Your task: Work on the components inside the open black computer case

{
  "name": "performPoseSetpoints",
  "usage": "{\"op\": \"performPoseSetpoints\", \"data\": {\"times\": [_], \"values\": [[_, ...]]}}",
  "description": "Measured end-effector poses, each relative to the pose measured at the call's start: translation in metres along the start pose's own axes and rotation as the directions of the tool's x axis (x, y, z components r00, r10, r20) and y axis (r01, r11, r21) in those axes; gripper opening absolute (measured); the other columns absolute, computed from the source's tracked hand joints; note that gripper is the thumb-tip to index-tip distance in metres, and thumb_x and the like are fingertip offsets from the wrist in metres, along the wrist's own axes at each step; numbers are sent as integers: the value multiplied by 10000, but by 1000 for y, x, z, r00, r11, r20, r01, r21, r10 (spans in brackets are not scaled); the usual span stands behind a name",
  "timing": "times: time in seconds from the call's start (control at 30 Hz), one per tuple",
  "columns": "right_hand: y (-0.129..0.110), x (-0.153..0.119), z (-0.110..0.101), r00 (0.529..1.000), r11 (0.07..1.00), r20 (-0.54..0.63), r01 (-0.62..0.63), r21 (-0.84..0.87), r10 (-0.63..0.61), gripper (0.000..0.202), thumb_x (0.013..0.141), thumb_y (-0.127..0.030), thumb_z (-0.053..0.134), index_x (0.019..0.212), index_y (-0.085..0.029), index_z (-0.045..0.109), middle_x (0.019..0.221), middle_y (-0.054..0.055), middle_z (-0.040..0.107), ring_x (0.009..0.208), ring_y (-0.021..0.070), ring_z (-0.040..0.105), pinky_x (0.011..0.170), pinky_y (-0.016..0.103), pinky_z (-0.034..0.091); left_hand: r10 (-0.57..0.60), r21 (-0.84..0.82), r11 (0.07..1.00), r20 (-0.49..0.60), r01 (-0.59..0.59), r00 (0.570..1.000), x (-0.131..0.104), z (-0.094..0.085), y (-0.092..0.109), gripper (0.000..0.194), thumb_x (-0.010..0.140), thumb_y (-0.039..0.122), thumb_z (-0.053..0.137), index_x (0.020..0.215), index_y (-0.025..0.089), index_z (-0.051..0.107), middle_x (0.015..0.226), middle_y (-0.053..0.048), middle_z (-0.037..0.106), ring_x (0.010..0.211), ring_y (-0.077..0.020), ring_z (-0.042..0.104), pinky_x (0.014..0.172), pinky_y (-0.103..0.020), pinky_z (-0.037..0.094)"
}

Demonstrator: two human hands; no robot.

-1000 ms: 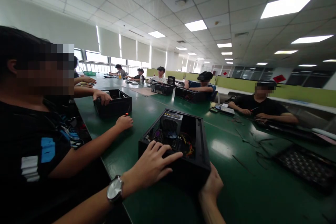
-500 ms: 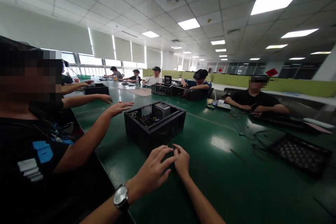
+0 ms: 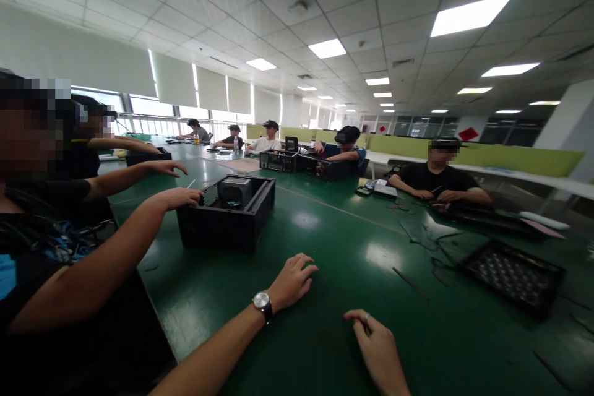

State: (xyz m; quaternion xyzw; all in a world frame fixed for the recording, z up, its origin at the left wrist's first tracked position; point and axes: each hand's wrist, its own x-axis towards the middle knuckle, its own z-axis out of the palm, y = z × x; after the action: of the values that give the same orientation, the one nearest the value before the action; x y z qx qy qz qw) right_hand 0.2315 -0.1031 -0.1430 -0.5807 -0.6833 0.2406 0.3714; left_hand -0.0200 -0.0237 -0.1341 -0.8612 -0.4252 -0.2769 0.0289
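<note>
Both hands are out over the green table [image 3: 325,241] and hold nothing. On the left side, the left hand [image 3: 291,281] has a wristwatch [image 3: 262,303] on its wrist, and its fingers are spread a little and point away, low over the table top. On the right, the right hand [image 3: 378,349] is loosely curled with the fingers bent, and it is low over the table too; whether it touches the table is hard to tell. A black computer case [image 3: 227,213] sits on the table past the left hand, well apart from both hands. Its top is open and a grey box shows inside. Another person sitting on the left has a hand [image 3: 179,198] on the left edge of that case. Behind that arm, another arm [image 3: 139,170] reaches out over the table. Far to the right lies a flat black tray [image 3: 513,275] with some thin dark cables [image 3: 431,247] near it. Across the table a person in a black shirt [image 3: 439,179] works with both hands, and more people sit farther back with more black cases [image 3: 301,164]
</note>
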Motion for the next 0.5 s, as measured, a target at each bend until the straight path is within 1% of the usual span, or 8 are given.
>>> {"op": "performPoseSetpoints", "data": {"times": [0.03, 0.1, 0.17, 0.27, 0.37, 0.5], "values": [[-1, 0, 1, 1000, 1000, 18, 0, 12, 0, 453, 857, -500, 422, 912, -211, 767, 894, 62, 755, 777, 251, 682, 712, 328, 495, -45, -28, 999, -4, 45, 999, -5, 3, -2, 363, 929, 167, 569, 1287, 233, 573, 1397, -87, 523, 1365, -259, 416, 1120, -466, 388], [0, 1, 1, 999, 999, 36, 3, 46, -5, 441, 863, -502, 434, 915, -213, 763, 960, 68, 758, 879, 265, 691, 783, 332, 500, -78, -78, 994, 4, 78, 997, -13, 5, -2, 348, 931, 178, 578, 1272, 250, 579, 1392, -75, 523, 1353, -251, 420, 1105, -466, 398], [3, 0, 1, 999, 997, 37, 3, 77, -6, 445, 879, -514, 434, 941, -213, 756, 1010, 75, 755, 947, 271, 690, 830, 334, 496, -54, -122, 991, 34, 57, 998, -15, 3, 1, 320, 943, 182, 567, 1255, 248, 588, 1365, -66, 542, 1311, -237, 451, 1083, -447, 411], [5, -2, 1, 1000, 995, 22, 4, 96, -6, 458, 903, -524, 429, 1008, -209, 743, 1057, 85, 747, 987, 268, 687, 860, 327, 490, 18, -173, 985, 124, 4, 992, -14, -1, 6, 272, 952, 182, 560, 1214, 234, 612, 1269, -52, 598, 1198, -211, 518, 1025, -403, 441], [6, -3, 3, 999, 997, 34, 14, 75, -17, 443, 918, -509, 435, 1051, -209, 732, 1063, 81, 742, 979, 256, 685, 852, 313, 484, 66, -179, 983, 176, -34, 982, -12, -5, 9, 258, 956, 203, 565, 1206, 238, 623, 1232, -43, 612, 1146, -202, 539, 996, -384, 450], [7, -4, 6, 997, 1000, 74, 29, 11, -30, 426, 922, -481, 443, 1082, -202, 723, 984, 62, 738, 846, 232, 679, 766, 303, 477, 112, -145, 986, 204, -83, 973, -13, -9, 11, 263, 962, 248, 575, 1220, 239, 626, 1263, -56, 599, 1172, -214, 535, 1001, -381, 451]]}}
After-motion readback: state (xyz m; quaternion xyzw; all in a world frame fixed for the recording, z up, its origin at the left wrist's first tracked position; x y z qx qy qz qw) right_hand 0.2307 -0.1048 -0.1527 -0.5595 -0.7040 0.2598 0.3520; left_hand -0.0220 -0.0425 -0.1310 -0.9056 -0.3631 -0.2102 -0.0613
